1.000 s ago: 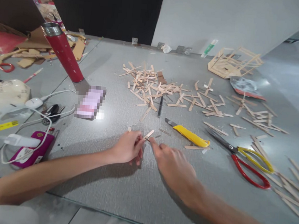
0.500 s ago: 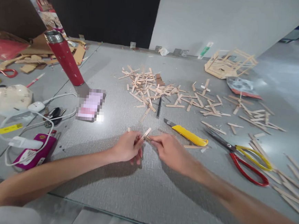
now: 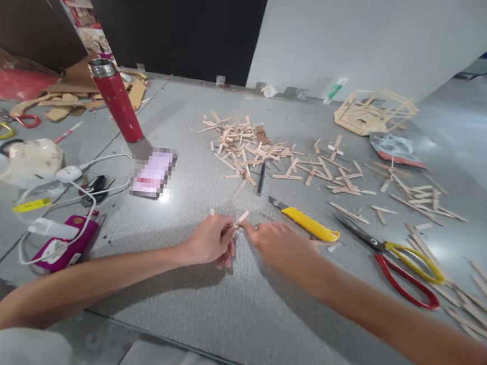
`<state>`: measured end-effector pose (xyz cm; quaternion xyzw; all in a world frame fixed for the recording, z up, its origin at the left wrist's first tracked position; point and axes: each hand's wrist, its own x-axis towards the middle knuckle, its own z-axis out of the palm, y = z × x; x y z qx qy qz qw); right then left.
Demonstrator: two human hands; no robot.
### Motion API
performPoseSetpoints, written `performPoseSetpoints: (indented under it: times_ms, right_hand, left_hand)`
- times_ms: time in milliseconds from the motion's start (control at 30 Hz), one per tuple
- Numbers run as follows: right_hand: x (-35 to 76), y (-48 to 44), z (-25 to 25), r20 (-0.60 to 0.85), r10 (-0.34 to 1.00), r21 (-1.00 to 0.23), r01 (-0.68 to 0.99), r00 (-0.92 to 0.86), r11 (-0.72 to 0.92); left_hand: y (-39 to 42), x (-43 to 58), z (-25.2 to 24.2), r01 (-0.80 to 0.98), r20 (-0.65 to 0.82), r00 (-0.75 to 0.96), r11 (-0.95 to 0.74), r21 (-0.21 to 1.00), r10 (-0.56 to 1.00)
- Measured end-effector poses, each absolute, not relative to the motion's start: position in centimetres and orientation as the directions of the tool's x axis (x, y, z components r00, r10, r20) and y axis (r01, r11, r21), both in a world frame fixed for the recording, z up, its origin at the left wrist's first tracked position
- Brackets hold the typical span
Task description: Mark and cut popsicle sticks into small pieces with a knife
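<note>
One wooden stick (image 3: pixel 243 218) in hand, more lying around

Your left hand (image 3: pixel 210 239) pinches the wooden stick to the left of the yellow cutter (image 3: pixel 311 224), fingers closed on it. Your right hand (image 3: pixel 280 243) reaches its index fingertip to the stick; whether those fingers grip anything, I cannot tell. Beyond the cutter lies a pile of short sticks (image 3: pixel 235 137), seemingly done; your piece looks unfinished, and the long strips (image 3: pixel 476 309) right of the cutter appear unworked.

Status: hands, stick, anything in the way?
Left hand holds small wooden stick. Right hand up against it, grip unclear. Yellow cutter lies just beyond right hand.
</note>
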<state>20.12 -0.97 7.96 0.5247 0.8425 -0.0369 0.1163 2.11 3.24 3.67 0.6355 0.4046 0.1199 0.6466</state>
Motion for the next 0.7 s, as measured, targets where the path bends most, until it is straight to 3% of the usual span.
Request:
performPoseSetpoints:
  times_ms: [100,167,200,367,700]
  right_hand:
    - [20.9,0.1,8.0,-0.206,0.856,-0.244,0.872,-0.474,0.424]
    - [21.0,0.4,8.0,-0.209,0.838,-0.347,0.840,-0.503,0.418]
    - [20.8,0.4,8.0,-0.230,0.834,-0.321,0.848,-0.502,0.422]
    - [19.3,-0.8,8.4,-0.318,0.855,0.074,0.888,-0.410,0.454]
    - [19.0,-0.9,8.2,-0.326,0.870,0.143,0.891,-0.369,0.431]
  left_hand:
    - [3.1,2.1,3.6,0.353,-0.361,0.646,0.157,0.923,0.673]
    - [3.1,2.1,3.5,0.345,-0.354,0.650,0.155,0.926,0.673]
    - [3.1,2.1,3.4,0.340,-0.349,0.653,0.152,0.928,0.672]
    - [3.2,1.9,2.9,0.307,-0.313,0.672,0.133,0.942,0.672]
    - [3.1,2.2,2.5,0.344,-0.309,0.658,0.091,0.935,0.686]
